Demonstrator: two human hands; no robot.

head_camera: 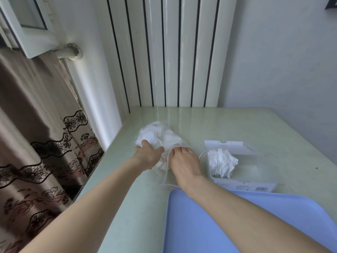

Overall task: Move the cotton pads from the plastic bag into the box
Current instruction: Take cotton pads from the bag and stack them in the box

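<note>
A clear plastic bag (165,177) with a red zip strip lies on the pale green table (237,125), stuffed with white cotton pads (158,133). My left hand (148,155) grips the bag's left side near its mouth, thumb and fingers spread over the plastic. My right hand (184,161) reaches into the bag's mouth, its fingertips hidden among the pads. To the right stands a clear plastic box (253,168) with its white lid raised behind it; a bunch of cotton pads (221,162) lies in the box's left end.
A light blue tray (200,225) lies at the table's near edge under my right forearm. A white ribbed radiator (173,52) rises behind the table. A patterned brown curtain (36,143) hangs at the left, beyond the table's edge.
</note>
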